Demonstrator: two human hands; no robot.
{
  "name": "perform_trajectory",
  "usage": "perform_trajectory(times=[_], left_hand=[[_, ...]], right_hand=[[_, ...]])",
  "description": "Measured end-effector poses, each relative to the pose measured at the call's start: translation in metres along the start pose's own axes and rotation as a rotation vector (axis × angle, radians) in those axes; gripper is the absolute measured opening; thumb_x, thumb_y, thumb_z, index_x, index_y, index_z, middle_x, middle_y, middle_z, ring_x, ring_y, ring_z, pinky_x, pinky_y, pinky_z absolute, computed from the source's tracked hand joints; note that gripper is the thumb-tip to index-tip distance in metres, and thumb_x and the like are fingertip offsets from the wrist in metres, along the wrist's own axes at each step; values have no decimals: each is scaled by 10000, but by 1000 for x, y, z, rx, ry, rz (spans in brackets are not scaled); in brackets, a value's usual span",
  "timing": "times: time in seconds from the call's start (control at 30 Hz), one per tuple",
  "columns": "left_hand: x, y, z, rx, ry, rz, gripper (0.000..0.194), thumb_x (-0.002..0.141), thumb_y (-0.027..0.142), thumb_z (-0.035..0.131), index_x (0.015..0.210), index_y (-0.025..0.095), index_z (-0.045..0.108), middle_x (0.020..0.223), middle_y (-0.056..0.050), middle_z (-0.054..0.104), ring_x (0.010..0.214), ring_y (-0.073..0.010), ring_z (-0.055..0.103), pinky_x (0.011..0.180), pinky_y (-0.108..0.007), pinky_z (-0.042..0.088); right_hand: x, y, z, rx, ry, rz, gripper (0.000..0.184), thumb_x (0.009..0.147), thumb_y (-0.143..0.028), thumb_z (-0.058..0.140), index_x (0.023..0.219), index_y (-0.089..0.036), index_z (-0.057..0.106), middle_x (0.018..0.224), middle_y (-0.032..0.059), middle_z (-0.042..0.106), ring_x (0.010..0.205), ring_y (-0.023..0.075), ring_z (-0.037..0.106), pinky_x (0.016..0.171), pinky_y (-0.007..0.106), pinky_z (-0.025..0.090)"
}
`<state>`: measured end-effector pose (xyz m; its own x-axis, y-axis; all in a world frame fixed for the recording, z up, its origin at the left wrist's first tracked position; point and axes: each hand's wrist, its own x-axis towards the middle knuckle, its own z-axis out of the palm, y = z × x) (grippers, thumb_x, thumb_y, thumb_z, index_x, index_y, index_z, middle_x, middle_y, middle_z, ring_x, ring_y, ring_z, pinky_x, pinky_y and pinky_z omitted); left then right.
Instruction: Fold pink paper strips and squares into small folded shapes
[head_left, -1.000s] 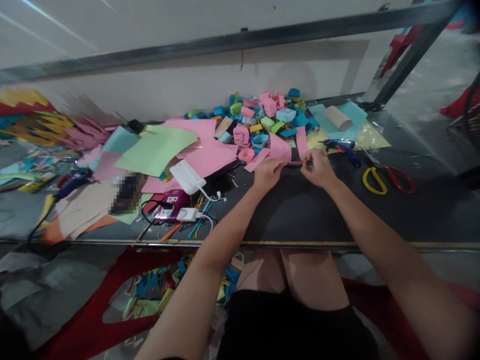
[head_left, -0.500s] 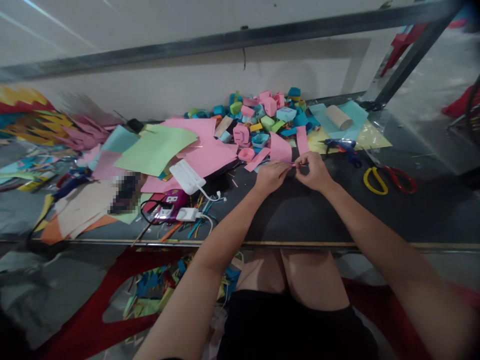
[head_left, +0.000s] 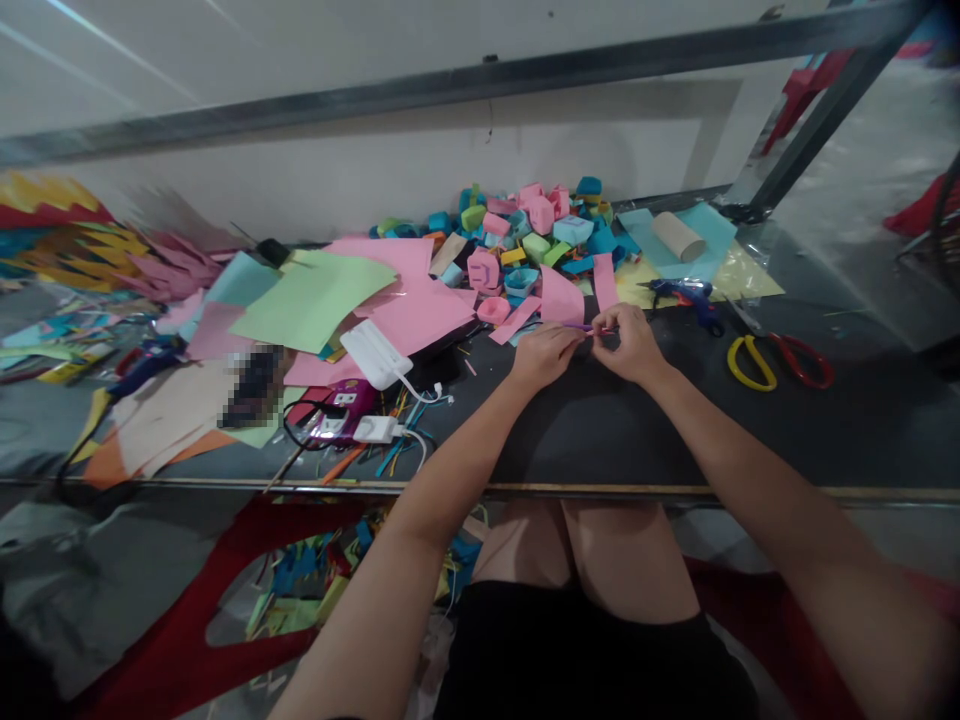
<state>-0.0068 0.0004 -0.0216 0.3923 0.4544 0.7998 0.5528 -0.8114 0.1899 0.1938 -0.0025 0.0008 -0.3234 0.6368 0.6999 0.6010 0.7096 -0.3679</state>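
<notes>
Left hand (head_left: 546, 357) and right hand (head_left: 630, 342) pinch a pink strip (head_left: 588, 331); folded paper pieces (head_left: 538, 214) lie along the back edge of the table (head_left: 600, 430).

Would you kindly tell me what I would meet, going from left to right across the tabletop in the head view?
Beige sheet, white device with a cable, left hand, right hand, cardboard tube, scissors with yellow and red handles.
</notes>
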Motion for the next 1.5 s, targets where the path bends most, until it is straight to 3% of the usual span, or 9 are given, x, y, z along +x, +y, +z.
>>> perform_trajectory(times=[0.17,0.63,0.93,1.2,1.5], left_hand=[[0,1,0,8,-5,6,278,1043,243,523,973,181,784,935,-79,819,900,-187,777,823,-332,617],[-1,1,1,24,-18,17,280,1040,241,522,965,175,784,926,-81,820,882,-187,778,808,-335,621],[2,1,-2,-19,4,6,287,1048,244,512,979,185,784,952,-85,822,909,-188,777,840,-352,627],[2,-2,-3,-13,-8,-54,288,1048,290,527,975,192,788,936,-91,817,877,-189,771,828,-350,622],[2,-1,-2,45,44,-4,278,1046,275,533,951,188,780,913,-64,820,846,-178,771,805,-327,619]], right_hand=[[-1,1,1,6,13,-37,338,733,-110,577,890,-285,334,840,18,640,828,253,606,817,457,447],[0,-2,-1,15,-88,48,359,708,-112,571,871,-286,303,857,21,630,857,254,597,838,461,440],[3,0,-4,30,-71,44,321,742,-140,569,872,-287,314,838,17,624,815,245,593,836,468,455],[3,7,-13,31,-77,67,370,652,-109,559,828,-285,285,782,-7,615,739,223,547,812,455,451],[0,3,-10,26,-73,50,388,660,-128,584,865,-292,299,803,-8,598,766,233,564,815,454,462]])
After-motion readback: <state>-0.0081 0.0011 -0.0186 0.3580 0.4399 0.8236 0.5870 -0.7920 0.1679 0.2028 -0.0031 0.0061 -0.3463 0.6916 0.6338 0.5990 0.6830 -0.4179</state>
